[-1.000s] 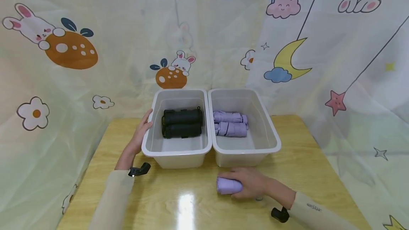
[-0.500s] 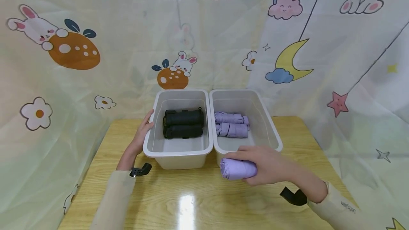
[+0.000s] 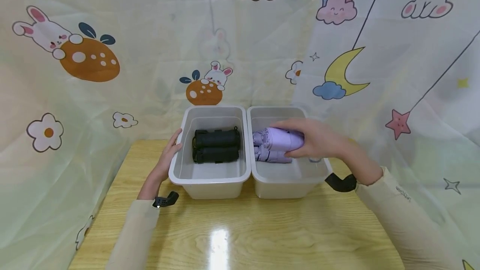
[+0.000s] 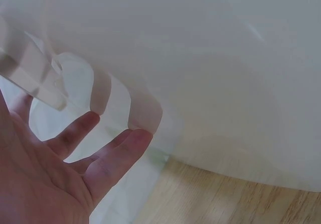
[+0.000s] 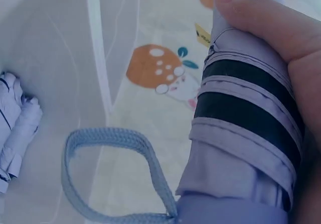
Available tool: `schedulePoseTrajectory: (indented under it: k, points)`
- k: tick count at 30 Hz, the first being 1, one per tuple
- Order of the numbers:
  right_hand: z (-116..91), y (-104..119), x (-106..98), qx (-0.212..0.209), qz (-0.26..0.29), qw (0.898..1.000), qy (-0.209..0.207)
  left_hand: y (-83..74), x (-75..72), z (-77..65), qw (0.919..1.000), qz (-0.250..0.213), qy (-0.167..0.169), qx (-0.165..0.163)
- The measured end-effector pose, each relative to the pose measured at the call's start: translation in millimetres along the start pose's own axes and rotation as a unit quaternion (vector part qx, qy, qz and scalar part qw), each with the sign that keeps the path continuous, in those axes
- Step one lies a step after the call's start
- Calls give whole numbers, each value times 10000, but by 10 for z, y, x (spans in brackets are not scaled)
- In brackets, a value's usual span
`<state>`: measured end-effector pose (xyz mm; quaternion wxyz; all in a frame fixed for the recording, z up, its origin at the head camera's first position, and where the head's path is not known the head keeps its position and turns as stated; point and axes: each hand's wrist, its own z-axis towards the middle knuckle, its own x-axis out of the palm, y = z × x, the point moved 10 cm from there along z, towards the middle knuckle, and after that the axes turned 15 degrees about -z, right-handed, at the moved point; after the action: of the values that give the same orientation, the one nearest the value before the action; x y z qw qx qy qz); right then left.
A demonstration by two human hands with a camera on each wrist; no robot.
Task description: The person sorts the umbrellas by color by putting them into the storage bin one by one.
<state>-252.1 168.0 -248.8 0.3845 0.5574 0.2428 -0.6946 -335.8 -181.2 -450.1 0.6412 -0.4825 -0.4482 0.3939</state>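
Note:
My right hand [image 3: 318, 138] grips a folded purple umbrella [image 3: 286, 138] by its side, over the right bin [image 3: 290, 177]. Up close in the right wrist view, this umbrella [image 5: 228, 136] shows dark bands and a blue-grey strap loop [image 5: 105, 133]. Beneath and beside it in that bin lie two more purple umbrellas, the nearer one [image 3: 273, 156] partly covered. The left bin [image 3: 210, 181] holds two black folded umbrellas [image 3: 217, 138] side by side. On its left side rests my left hand [image 3: 165, 159]; in the left wrist view, extended fingers [image 4: 118, 161] touch the translucent wall [image 4: 225, 83].
Both whitish bins stand side by side at the back of a wooden table [image 3: 180, 236]. Behind them hangs a printed cloth backdrop [image 3: 150, 53]. A glare spot lies on the table front. Each wrist wears a black camera band [image 3: 165, 200].
My right hand has lifted the purple umbrella off the table and carried it up and forward over the right bin. The left hand keeps its place on the left bin.

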Motion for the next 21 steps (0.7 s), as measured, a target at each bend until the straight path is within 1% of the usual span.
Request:
schedulePoseTrajectory:
  k: [4,8,11,14,18,21]
  points:
    - [176,-236,59,189,220,9996,76,6,-19,1,10000,55,-34,7]
    - [302,-464,223,490,414,9975,289,10,-32,-16,9999,84,-60,-14]
    - [377,-650,380,689,465,9956,432,13,-38,-20,9999,87,-74,-1]
    - [438,-857,574,792,518,9944,469,19,-33,-18,10000,65,-55,-5]
    - [491,-1094,842,919,274,9942,491,21,-33,-16,10000,20,-43,1]
    - [519,-1207,1026,1064,186,9919,675,19,-38,-11,10000,10,-64,28]
